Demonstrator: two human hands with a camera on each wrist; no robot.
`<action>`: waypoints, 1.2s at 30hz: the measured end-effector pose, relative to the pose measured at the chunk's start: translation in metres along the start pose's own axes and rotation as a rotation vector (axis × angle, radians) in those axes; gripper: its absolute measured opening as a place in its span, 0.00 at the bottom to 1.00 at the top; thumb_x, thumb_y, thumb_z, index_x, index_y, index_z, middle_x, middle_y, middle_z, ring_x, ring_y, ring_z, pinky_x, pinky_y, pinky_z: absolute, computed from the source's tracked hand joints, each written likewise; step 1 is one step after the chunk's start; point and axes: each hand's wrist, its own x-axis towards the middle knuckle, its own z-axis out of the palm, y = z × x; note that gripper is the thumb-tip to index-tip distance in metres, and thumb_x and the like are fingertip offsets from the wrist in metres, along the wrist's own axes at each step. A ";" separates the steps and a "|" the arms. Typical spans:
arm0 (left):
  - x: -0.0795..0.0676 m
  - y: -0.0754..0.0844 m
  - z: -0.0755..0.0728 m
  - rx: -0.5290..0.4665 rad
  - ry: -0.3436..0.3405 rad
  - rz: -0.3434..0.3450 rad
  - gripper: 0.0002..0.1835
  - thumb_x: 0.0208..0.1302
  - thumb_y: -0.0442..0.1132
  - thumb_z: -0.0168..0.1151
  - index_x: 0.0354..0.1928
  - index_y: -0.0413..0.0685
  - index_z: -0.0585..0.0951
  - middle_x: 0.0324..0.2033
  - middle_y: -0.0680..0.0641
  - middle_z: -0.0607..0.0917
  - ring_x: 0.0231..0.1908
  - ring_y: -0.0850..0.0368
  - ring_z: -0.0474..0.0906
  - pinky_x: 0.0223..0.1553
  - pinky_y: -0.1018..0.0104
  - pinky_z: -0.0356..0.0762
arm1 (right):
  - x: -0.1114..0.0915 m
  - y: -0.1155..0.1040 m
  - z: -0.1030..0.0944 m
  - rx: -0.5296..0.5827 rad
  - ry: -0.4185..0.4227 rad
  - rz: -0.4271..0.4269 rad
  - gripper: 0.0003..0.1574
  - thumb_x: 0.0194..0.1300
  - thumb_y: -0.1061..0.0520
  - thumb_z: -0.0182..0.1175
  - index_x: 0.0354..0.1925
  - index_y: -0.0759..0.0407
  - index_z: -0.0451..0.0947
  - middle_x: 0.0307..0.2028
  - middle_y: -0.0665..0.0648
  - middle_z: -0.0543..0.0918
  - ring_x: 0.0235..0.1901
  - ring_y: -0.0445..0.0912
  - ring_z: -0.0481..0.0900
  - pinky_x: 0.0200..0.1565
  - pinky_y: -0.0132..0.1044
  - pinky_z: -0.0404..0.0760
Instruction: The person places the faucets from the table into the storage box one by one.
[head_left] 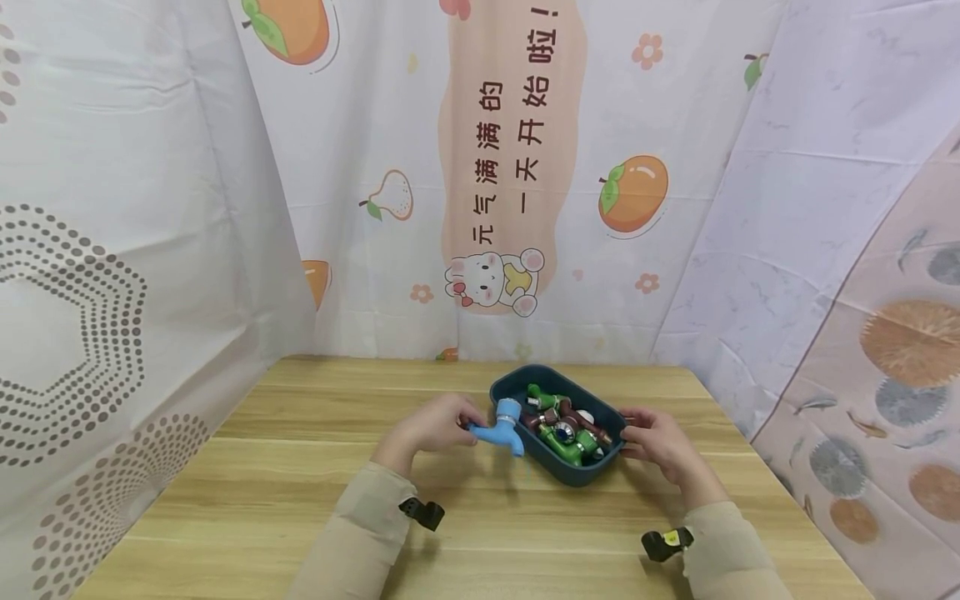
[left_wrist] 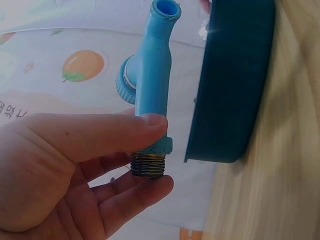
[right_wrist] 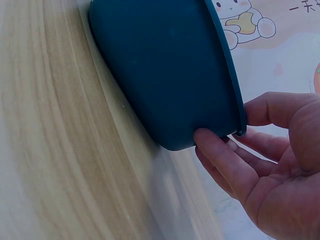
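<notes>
A light-blue plastic tap (head_left: 502, 428) is pinched by my left hand (head_left: 441, 423) near its threaded end, just off the left side of a dark teal box (head_left: 564, 475). In the left wrist view the thumb lies along the tap body (left_wrist: 154, 85), and fingers are behind and below the brass-coloured thread (left_wrist: 148, 165). My right hand (head_left: 660, 446) holds the right end of the box; in the right wrist view its fingers touch the rim and outer wall (right_wrist: 170, 75). Inside the box lie several green taps (head_left: 572, 450) and dark red taps (head_left: 587, 423), partly overlapping.
The box stands on a wood-grain table (head_left: 315, 467), toward its back. A printed curtain (head_left: 405, 275) hangs behind the table, with more cloth at both sides. Small black cameras (head_left: 422, 512) are strapped to both wrists.
</notes>
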 end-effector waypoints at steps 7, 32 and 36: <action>-0.004 0.000 -0.009 -0.006 0.043 0.030 0.09 0.62 0.29 0.72 0.42 0.48 0.91 0.38 0.56 0.83 0.37 0.61 0.79 0.41 0.65 0.80 | 0.001 -0.001 -0.001 -0.001 -0.006 -0.004 0.32 0.69 0.71 0.54 0.68 0.82 0.60 0.62 0.82 0.68 0.52 0.59 0.81 0.48 0.49 0.84; -0.003 0.004 -0.011 -0.017 0.116 -0.003 0.09 0.63 0.31 0.72 0.45 0.47 0.90 0.39 0.55 0.82 0.37 0.59 0.77 0.40 0.63 0.79 | 0.000 0.000 -0.001 0.011 0.001 -0.002 0.33 0.68 0.72 0.54 0.68 0.82 0.60 0.62 0.82 0.68 0.49 0.57 0.82 0.47 0.49 0.85; 0.000 0.003 -0.009 -0.021 0.134 -0.031 0.09 0.63 0.33 0.72 0.44 0.49 0.90 0.40 0.56 0.82 0.38 0.59 0.77 0.41 0.62 0.79 | 0.000 0.001 -0.001 0.007 0.006 -0.001 0.33 0.68 0.72 0.54 0.68 0.81 0.61 0.61 0.81 0.69 0.49 0.57 0.82 0.47 0.48 0.85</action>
